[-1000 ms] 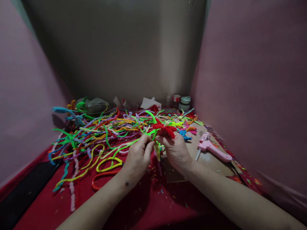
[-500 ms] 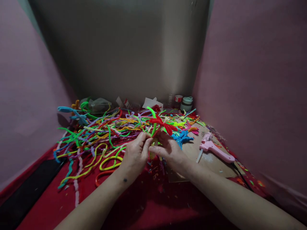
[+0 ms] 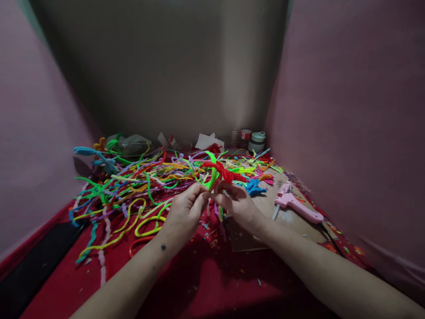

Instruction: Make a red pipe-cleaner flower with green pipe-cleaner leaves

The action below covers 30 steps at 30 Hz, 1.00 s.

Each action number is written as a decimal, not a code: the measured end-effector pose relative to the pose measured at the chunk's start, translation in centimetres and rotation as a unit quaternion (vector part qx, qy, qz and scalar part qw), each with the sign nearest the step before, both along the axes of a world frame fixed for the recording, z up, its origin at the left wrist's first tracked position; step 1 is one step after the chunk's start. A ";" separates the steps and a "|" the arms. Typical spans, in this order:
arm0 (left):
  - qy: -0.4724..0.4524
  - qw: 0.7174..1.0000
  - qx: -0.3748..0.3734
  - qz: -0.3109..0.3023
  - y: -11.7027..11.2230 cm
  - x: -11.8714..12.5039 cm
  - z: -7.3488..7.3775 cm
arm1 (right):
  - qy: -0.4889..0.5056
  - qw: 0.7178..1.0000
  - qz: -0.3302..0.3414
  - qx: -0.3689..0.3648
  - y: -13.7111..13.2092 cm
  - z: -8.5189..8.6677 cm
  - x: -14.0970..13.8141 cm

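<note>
My left hand (image 3: 186,208) and my right hand (image 3: 235,202) meet in the middle of the view, both pinched on a small pipe-cleaner flower. Its red petals (image 3: 222,170) stick up above my fingertips and a bright green stem (image 3: 212,173) curves beside them. The flower is held above the red cloth (image 3: 212,283). Behind and to the left lies a wide heap of coloured pipe cleaners (image 3: 139,181).
A pink glue gun (image 3: 295,204) rests on a brown cardboard sheet (image 3: 285,221) to the right, its cord trailing off. A blue pipe-cleaner shape (image 3: 254,186) lies near it. Small jars (image 3: 256,141) and white paper (image 3: 207,141) stand at the back. Pink walls close both sides.
Both hands have lifted slightly and turned the flower, so the red petals now sit higher and further left. The blue shape on the cardboard has come into view beside my right hand.
</note>
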<state>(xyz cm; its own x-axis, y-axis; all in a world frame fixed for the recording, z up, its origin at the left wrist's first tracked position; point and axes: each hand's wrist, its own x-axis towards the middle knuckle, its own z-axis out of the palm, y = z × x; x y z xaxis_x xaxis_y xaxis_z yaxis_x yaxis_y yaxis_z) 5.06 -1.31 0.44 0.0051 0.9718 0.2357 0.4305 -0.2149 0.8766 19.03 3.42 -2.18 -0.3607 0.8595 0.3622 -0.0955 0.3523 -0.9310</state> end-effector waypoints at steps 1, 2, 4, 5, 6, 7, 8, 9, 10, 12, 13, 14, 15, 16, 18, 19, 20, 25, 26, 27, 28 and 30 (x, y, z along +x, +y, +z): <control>-0.014 1.000 -0.009 -0.006 0.0 0.0 0.0 | 0.003 1.000 0.007 0.004 0.1 -0.1 0.0; -0.029 0.999 -0.017 -0.012 0.0 0.0 0.0 | 0.014 1.000 0.018 0.009 0.1 -0.1 0.1; -0.065 0.997 -0.035 -0.029 0.0 0.0 0.0 | 0.046 0.998 0.041 0.020 0.1 -0.1 0.1; -0.086 0.994 -0.047 -0.038 0.0 0.0 0.1 | 0.061 0.997 0.046 0.026 0.0 -0.1 0.2; -0.108 0.991 -0.061 -0.047 0.0 0.0 0.2 | 0.072 0.996 0.045 0.031 0.0 0.0 0.2; -0.131 0.987 -0.075 -0.055 0.0 0.1 0.2 | 0.082 0.995 0.044 0.030 0.0 0.1 0.2; -0.154 0.982 -0.087 -0.061 -0.1 0.1 0.3 | 0.091 0.995 0.044 0.020 -0.1 0.1 0.2; -0.177 0.977 -0.097 -0.068 -0.1 0.2 0.4 | 0.103 0.994 0.047 0.003 -0.1 0.2 0.2; -0.202 0.971 -0.105 -0.075 -0.2 0.2 0.5 | 0.117 0.991 0.056 -0.020 -0.1 0.2 0.2; -0.253 0.956 -0.119 -0.095 -0.2 0.2 0.5 | 0.143 0.984 0.081 -0.069 -0.2 0.2 0.2; -0.275 0.947 -0.126 -0.109 -0.3 0.1 0.5 | 0.151 0.980 0.098 -0.090 -0.2 0.3 0.1; -0.293 0.939 -0.133 -0.123 -0.3 0.1 0.5 | 0.156 0.975 0.116 -0.106 -0.2 0.3 0.2; -0.304 0.932 -0.143 -0.137 -0.2 0.0 0.4 | 0.159 0.971 0.134 -0.118 -0.3 0.3 0.2; -0.312 0.926 -0.152 -0.149 -0.2 -0.1 0.4 | 0.161 0.967 0.149 -0.128 -0.3 0.3 0.3; -0.325 0.913 -0.179 -0.171 -0.1 -0.3 0.2 | 0.167 0.962 0.169 -0.132 -0.2 0.3 0.4; -0.334 0.904 -0.195 -0.183 -0.1 -0.4 0.1 | 0.165 0.962 0.177 -0.127 -0.1 0.3 0.5; -0.345 0.893 -0.211 -0.197 0.0 -0.5 0.0 | 0.160 0.962 0.184 -0.119 0.0 0.3 0.7; -0.382 0.852 -0.262 -0.245 0.2 -0.9 -0.5 | 0.112 0.965 0.214 -0.102 0.4 0.1 1.3; -0.384 0.848 -0.268 -0.250 0.3 -1.0 -0.6 | 0.111 0.966 0.211 -0.103 0.3 0.2 1.3; -0.383 0.846 -0.273 -0.252 0.3 -1.0 -0.6 | 0.114 0.966 0.207 -0.103 0.1 0.3 1.3; -0.380 0.845 -0.277 -0.255 0.4 -1.1 -0.6 | 0.122 0.967 0.200 -0.102 -0.1 0.4 1.2; -0.369 0.850 -0.277 -0.255 0.4 -1.2 -0.4 | 0.146 0.968 0.179 -0.100 -0.5 0.6 0.9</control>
